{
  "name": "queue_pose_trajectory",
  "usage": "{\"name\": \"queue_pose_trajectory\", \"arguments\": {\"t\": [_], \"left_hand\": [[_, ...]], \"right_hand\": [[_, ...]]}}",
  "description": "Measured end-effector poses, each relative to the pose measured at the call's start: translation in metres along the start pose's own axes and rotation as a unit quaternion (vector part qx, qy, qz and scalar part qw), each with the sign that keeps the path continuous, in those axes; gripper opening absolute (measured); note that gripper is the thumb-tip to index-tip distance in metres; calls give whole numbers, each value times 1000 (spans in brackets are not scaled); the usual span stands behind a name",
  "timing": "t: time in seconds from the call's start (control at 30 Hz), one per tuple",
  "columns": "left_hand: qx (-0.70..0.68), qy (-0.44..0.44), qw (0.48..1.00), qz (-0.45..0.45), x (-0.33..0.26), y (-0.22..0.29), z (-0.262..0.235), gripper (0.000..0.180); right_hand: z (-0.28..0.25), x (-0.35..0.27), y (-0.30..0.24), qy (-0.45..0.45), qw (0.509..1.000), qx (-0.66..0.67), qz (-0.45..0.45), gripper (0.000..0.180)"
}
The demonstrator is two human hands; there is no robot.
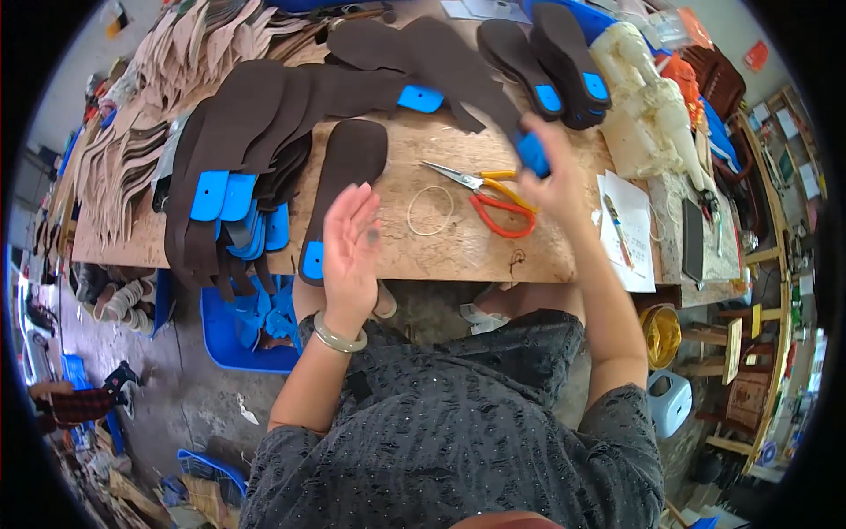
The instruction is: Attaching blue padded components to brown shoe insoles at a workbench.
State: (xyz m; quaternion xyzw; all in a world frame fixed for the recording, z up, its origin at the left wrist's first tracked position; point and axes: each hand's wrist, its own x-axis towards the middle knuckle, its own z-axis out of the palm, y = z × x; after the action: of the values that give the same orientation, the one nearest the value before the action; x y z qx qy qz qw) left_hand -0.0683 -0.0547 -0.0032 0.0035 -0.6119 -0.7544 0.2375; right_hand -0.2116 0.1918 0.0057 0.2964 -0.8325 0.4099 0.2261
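Your dark, blue-heeled insole (498,99) is at your one o'clock, its heel end pinched in your right hand (550,172); blur leaves the exact finger placement uncertain. Your left hand (352,236) is at eleven o'clock, fingers straight, palm showing, in front of a second insole (352,159) lying on the table (423,260). Scissors (480,183) and a rubber band (409,212) lie near your twelve o'clock. Piled insoles (238,123) sit between ten and eleven o'clock from your left hand.
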Motion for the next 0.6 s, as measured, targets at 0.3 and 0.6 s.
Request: {"name": "queue_pose_trajectory", "arguments": {"t": [0.3, 0.6], "left_hand": [[255, -70, 962, 63, -9, -21, -40, 23], [291, -133, 947, 26, -5, -25, -36, 26]], "right_hand": [[57, 125, 105, 102, 947, -282, -117, 44], [159, 213, 87, -102, 977, -173, 75, 56]]}}
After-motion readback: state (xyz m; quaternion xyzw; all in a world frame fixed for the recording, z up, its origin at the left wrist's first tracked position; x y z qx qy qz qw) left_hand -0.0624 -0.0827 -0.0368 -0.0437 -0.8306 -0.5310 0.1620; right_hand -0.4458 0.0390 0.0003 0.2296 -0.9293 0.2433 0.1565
